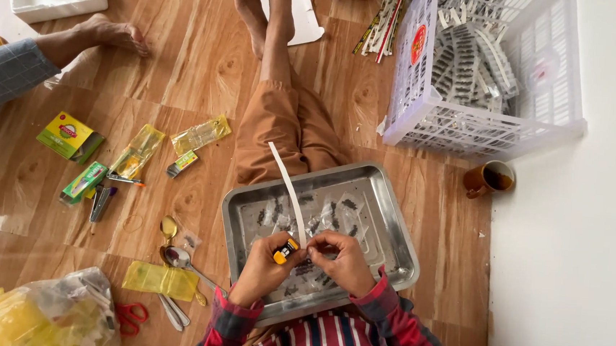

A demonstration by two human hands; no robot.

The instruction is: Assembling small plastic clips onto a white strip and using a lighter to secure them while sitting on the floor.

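Directly over the steel tray (398, 233), both hands met. The left hand (267, 264) was closed on a small yellow tool (286, 251); the right hand (342, 258) pinched the near end of a white strip (289, 190) (its long axis ran away toward the knees), just beside the tool.

Red plaid sleeves (384, 319), tan trousers (282, 124).
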